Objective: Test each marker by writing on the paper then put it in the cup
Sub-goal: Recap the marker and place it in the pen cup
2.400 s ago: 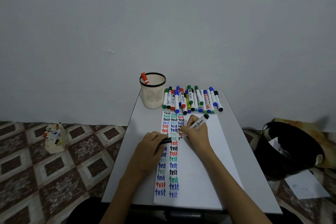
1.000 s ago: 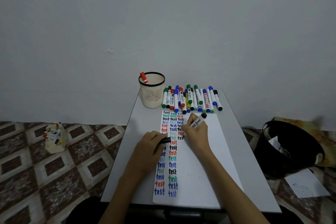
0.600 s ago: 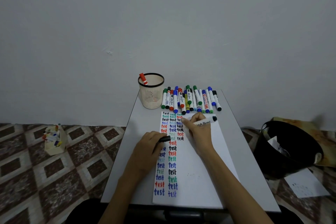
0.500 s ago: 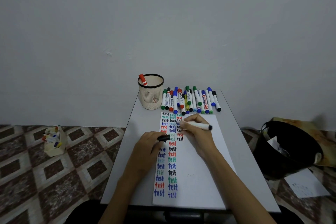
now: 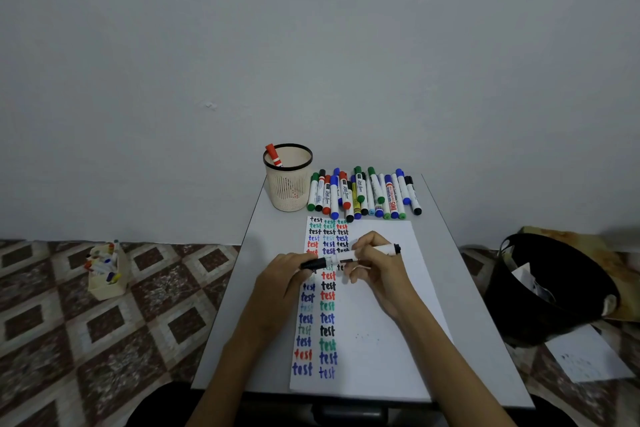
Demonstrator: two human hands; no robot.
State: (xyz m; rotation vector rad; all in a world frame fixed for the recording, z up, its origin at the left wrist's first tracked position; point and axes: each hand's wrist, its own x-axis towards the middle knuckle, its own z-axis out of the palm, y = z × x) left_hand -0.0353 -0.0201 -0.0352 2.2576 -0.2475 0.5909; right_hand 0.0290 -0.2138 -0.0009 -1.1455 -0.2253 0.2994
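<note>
Head view: on a small grey table (image 5: 263, 236) the right hand (image 5: 377, 267) grips a white marker (image 5: 384, 249) by its barrel. It is held nearly level just above the paper (image 5: 381, 305), its writing end pointing left. The left hand (image 5: 280, 284) pinches the black cap (image 5: 313, 264) right at that end (whether it is pushed fully home I cannot tell). The paper carries columns of "test" in several colours. Behind it stands the cup (image 5: 289, 184) with one red marker (image 5: 273, 155) inside, and beside the cup lies a row of markers (image 5: 363, 194). A black bin (image 5: 547, 288) sits on the floor at right.
</note>
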